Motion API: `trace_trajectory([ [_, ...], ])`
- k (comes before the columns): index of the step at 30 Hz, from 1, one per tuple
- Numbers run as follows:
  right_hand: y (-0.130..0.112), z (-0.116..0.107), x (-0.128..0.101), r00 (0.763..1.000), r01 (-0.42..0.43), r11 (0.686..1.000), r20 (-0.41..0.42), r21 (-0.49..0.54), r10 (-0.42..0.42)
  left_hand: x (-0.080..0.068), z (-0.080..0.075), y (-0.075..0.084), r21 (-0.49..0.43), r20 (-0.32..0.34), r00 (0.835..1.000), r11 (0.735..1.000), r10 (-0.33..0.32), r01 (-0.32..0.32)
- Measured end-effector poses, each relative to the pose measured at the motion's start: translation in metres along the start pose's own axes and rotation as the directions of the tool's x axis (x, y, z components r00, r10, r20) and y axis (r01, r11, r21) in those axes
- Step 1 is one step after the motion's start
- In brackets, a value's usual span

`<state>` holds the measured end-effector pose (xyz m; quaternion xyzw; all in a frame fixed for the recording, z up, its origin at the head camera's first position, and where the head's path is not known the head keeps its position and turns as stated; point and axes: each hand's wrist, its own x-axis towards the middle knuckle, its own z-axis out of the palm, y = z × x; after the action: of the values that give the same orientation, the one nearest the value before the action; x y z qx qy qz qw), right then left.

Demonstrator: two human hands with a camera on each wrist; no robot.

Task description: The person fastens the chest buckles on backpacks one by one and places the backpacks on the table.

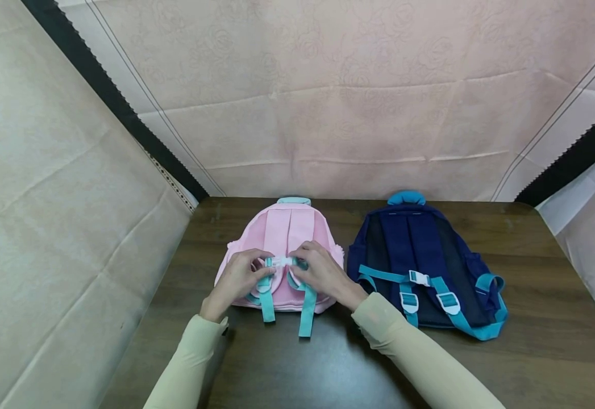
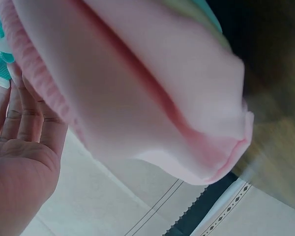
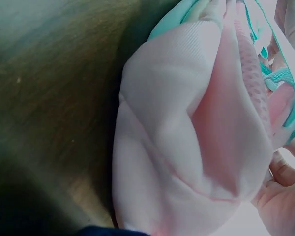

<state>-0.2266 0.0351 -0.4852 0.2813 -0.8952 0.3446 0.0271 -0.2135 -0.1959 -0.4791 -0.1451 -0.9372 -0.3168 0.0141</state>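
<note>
A small pink fabric backpack lies straps-up on the dark wooden desk, its long axis running away from the person — teal top handle at the far end, bottom edge at the near end, under the wrists. Both hands meet over its middle: the left hand and the right hand each have their fingers curled in, pinching either end of the white plastic chest-strap buckle, which lies crosswise between the fingertips. Two teal webbing strap ends trail from below the fingers toward the near edge of the desk. Just beyond the right hand — close beside the pink one — lies a navy blue backpack with teal straps, pointing the same way.
</note>
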Motion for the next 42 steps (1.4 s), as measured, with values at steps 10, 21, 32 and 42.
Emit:
trace_trajectory([
  [10,-0.001,0.000,0.001,0.999,0.031,0.999,-0.009,-0.019,-0.031,0.002,0.001,0.003,0.016,0.000,1.000,1.000,0.012,-0.012],
  [21,-0.006,0.000,0.003,1.000,-0.005,1.000,0.002,0.007,0.005,0.002,0.002,0.003,0.064,-0.037,0.998,0.997,0.044,-0.041],
  [32,-0.006,0.001,0.004,0.999,-0.019,1.000,0.030,-0.006,0.019,0.006,0.004,0.008,0.127,-0.050,0.996,0.990,0.068,-0.062],
  [42,-0.007,0.002,0.003,1.000,0.005,1.000,0.018,-0.016,-0.005,0.006,0.007,0.011,0.126,-0.067,0.995,0.989,0.079,-0.070],
])
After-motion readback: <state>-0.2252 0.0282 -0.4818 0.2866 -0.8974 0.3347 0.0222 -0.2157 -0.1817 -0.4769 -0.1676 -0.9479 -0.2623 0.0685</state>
